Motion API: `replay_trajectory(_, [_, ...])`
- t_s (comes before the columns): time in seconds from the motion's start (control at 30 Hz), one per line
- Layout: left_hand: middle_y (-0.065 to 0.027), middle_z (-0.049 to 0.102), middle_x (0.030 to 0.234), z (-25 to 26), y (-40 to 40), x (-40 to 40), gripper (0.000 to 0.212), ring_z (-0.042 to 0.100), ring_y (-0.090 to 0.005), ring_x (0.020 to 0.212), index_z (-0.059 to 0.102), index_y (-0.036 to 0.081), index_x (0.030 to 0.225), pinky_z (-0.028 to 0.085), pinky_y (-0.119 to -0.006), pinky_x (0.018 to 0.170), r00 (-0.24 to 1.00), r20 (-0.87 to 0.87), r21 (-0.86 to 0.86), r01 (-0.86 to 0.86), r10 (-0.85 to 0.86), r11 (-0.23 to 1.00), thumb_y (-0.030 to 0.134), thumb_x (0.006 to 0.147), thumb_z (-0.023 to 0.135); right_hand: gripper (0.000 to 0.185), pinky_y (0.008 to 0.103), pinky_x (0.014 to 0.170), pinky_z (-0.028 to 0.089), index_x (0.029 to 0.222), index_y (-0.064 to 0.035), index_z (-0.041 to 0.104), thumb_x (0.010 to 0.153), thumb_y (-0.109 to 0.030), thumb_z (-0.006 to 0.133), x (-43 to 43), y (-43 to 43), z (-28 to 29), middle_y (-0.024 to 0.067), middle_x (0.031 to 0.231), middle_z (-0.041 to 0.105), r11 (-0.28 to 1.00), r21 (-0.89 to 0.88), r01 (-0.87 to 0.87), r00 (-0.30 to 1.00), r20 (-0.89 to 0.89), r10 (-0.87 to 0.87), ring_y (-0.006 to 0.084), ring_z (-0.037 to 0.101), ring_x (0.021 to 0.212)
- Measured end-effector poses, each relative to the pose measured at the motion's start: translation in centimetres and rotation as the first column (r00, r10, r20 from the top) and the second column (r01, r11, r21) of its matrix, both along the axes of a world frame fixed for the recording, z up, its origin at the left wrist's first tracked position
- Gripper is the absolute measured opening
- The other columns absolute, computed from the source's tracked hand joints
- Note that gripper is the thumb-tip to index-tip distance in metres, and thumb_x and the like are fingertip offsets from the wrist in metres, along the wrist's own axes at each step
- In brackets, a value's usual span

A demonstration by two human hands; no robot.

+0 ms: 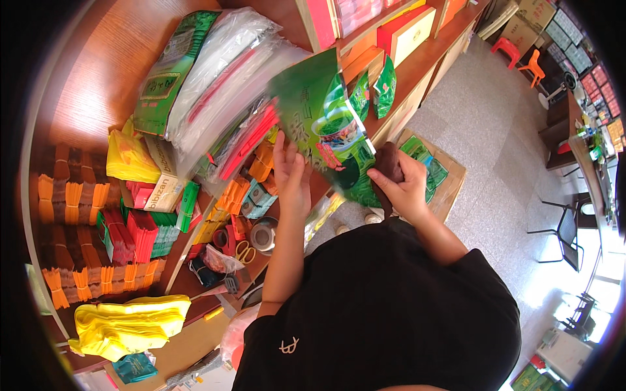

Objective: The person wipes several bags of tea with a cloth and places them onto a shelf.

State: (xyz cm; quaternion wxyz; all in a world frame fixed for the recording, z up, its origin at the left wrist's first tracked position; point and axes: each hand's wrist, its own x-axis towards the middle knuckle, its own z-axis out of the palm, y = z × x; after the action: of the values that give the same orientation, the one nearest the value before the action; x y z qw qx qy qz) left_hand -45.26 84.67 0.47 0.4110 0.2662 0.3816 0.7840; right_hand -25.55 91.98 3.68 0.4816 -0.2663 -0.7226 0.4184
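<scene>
A green printed foil pouch with a picture of a cup is tilted up in front of me, slightly blurred. My right hand is closed around a brown cloth, which presses against the pouch's right edge. At the pouch's lower left edge is my left hand, fingers raised and palm showing; whether it grips the edge is unclear. Two smaller green packets stand on the shelf just beyond. Down by my right forearm, more green packaging lies on a cardboard box.
Left of me, a wooden shelf holds stacked clear plastic bags, banded orange bundles and folded yellow bags. Scissors and a tape roll lie near my left forearm. A black chair stands across the floor.
</scene>
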Motion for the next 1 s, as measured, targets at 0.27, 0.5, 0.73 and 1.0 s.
replay_trajectory(0.27, [-0.0081,0.040,0.141,-0.4,0.6,3.9,0.085,0.041,-0.0275,0.127,0.031,0.010,0.143,0.033,-0.045,0.107,0.981,0.191,0.089,0.027,-0.044,0.996,0.073,0.085,0.036,0.013,0.0345,0.046,0.040,0.069,-0.0096,0.051,0.062,-0.012,0.062,-2.1,-2.2,1.6,0.0028,0.063,0.041,0.677,0.707,-0.205,0.974,0.217,0.069,0.0199,0.050,0.055])
replay_trajectory(0.5, [-0.0101,0.049,0.135,-1.3,-0.3,3.6,0.065,0.050,-0.0256,0.120,0.041,0.007,0.137,0.039,-0.041,0.103,0.900,0.402,0.028,0.173,-0.169,0.985,0.057,0.095,0.034,0.024,0.0315,0.052,0.048,0.078,-0.0056,0.067,0.061,-0.015,0.081,-0.5,-0.5,5.5,0.0067,0.073,0.063,0.766,0.616,0.183,0.976,-0.019,-0.217,0.0228,0.061,0.063])
replay_trajectory(0.73, [-0.0104,0.046,0.138,0.1,0.6,5.5,0.062,0.048,-0.0260,0.123,0.038,0.006,0.139,0.038,-0.041,0.105,0.871,0.402,0.202,0.218,-0.284,0.955,0.052,0.097,0.034,0.065,0.0616,0.108,0.017,0.131,-0.0198,0.054,0.078,-0.058,0.057,-2.6,-2.8,6.8,0.0079,0.149,0.033,0.719,0.597,-0.356,0.804,0.588,-0.090,0.0277,0.031,0.138])
replay_trajectory(1.0, [-0.0112,0.051,0.132,-0.3,0.0,5.9,0.055,0.052,-0.0272,0.118,0.041,0.007,0.136,0.042,-0.043,0.101,0.900,0.421,-0.054,0.145,-0.109,0.988,0.046,0.098,0.035,0.058,0.0536,0.100,0.039,0.135,-0.0106,0.049,0.086,-0.040,0.060,-5.7,1.8,6.7,0.0257,0.142,0.038,0.870,0.481,0.107,0.885,0.353,-0.304,0.0449,0.039,0.129])
